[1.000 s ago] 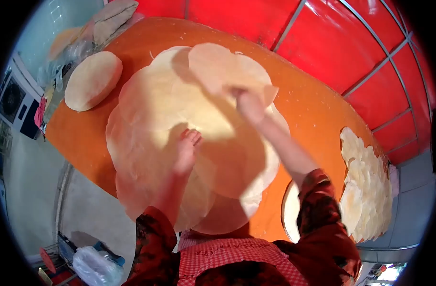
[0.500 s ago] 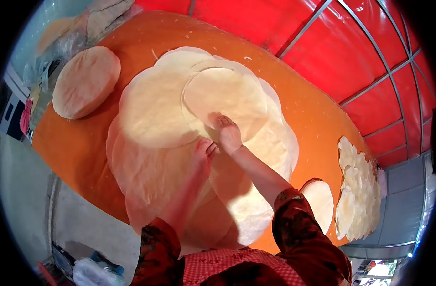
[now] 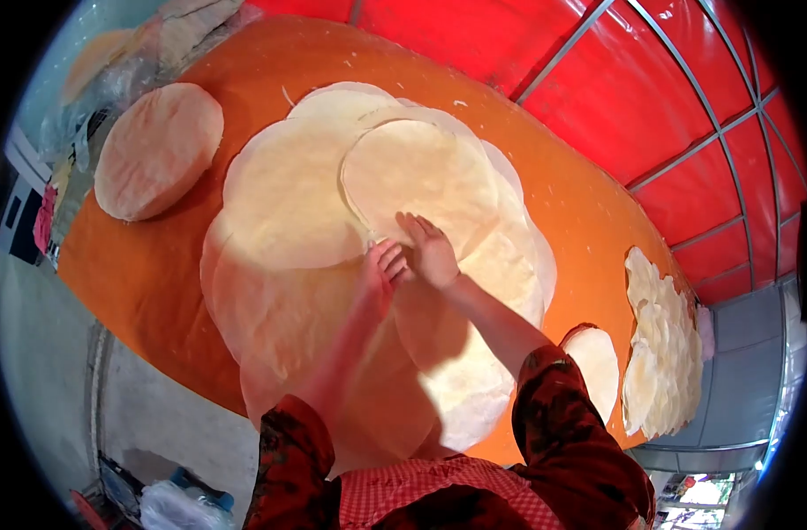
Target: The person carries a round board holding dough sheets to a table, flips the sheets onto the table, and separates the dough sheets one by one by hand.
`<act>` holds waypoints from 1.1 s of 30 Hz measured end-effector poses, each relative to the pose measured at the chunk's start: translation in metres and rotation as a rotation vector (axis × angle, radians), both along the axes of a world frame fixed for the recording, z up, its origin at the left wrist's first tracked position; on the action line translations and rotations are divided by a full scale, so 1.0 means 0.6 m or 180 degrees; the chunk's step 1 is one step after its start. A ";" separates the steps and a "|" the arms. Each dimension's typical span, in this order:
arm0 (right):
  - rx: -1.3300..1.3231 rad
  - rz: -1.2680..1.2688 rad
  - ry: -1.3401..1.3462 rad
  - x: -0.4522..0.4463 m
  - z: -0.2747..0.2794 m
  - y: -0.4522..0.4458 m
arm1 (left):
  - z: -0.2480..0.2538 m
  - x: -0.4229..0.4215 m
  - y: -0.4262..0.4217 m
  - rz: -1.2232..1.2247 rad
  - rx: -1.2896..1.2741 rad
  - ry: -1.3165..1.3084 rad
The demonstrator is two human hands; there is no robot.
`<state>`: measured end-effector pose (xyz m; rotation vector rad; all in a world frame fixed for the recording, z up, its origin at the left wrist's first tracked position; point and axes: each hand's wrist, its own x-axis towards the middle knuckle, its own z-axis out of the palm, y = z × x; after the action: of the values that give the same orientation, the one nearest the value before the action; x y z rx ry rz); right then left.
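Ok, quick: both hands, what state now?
Left hand: fingers partly curled; grip can't be told.
Right hand: open, over a round sheet, nothing visibly gripped.

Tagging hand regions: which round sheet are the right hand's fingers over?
The round sheet at the far middle, lying over its left neighbour; no other sheet covers it.

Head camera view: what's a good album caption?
Left hand and right hand close together over overlapping round thin sheets on an orange table.

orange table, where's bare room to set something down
Mostly bare orange tabletop shows between the spread of thin, round, pale sheets and the red panelled wall, and below the thick, round, pale disc at left. Crowded: the middle, around left hand and right hand, and far right, under the scalloped pale pile.
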<state>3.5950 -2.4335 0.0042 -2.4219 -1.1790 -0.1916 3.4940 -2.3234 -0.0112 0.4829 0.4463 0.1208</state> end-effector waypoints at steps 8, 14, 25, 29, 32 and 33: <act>-0.0202 -0.0519 0.0376 0.109 0.289 -0.114 | -0.059 -0.186 -0.071 0.0207 0.2411 0.0176; 0.1371 -0.0669 0.1956 -0.190 0.149 -0.261 | -0.010 -0.278 -0.158 -0.0130 0.1955 0.0695; -0.0518 -0.0393 -0.0183 -0.337 -0.036 -0.309 | -0.022 -0.264 -0.194 -0.0339 0.1373 0.0869; -0.0434 -0.0349 -0.0185 -0.352 -0.032 -0.326 | -0.019 -0.258 -0.198 -0.0299 0.1217 0.0867; -0.0327 -0.0309 -0.0116 -0.353 -0.011 -0.331 | 0.008 -0.258 -0.196 -0.0357 0.0955 0.0592; -0.0252 -0.0344 -0.0046 -0.359 -0.002 -0.329 | 0.022 -0.255 -0.195 -0.0395 0.0822 0.0477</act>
<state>3.3796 -2.6312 0.0031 -2.5596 -1.0818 -0.1991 3.3410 -2.4405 0.0020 0.7754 0.5493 0.0222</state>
